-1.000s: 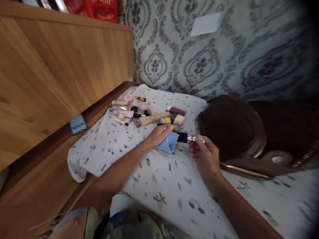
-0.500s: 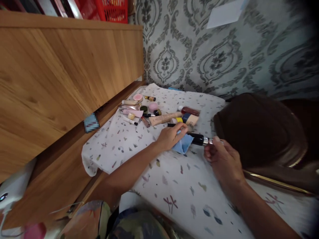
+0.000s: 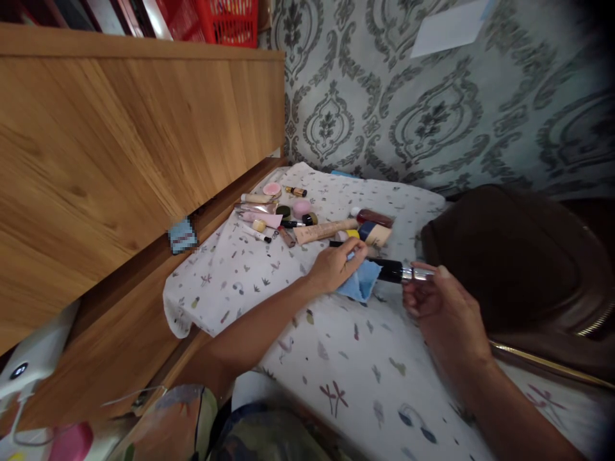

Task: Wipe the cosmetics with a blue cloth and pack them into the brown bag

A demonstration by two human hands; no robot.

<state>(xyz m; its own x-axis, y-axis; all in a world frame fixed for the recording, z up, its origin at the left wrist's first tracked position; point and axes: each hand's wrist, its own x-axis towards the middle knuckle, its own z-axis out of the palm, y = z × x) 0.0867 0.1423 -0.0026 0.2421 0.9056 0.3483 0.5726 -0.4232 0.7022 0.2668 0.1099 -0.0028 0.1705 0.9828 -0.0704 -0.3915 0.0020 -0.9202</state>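
A black tube-shaped item with a shiny silver end (image 3: 394, 271) is held level above the patterned cloth. My right hand (image 3: 444, 301) pinches its silver end between thumb and fingers. My left hand (image 3: 336, 264) is closed on a light blue cloth (image 3: 361, 283), which lies against the black end of the item. Just beyond my left hand lie a beige squeeze tube (image 3: 324, 231), a beige bottle with a dark blue cap (image 3: 375, 234) and a bottle of dark red liquid (image 3: 375, 218). What kind of item the black one is, I cannot make out.
Several small cosmetics, among them a pink egg-shaped sponge (image 3: 302, 208) and a round pink compact (image 3: 271, 189), lie on the white printed cloth (image 3: 230, 282). A brown leather bag (image 3: 509, 256) is at the right. A wooden cabinet (image 3: 144, 128) flanks the left.
The whole view has shifted slightly, so things appear further right. My right hand has drawn a little away from the left, and more of the silver end shows.
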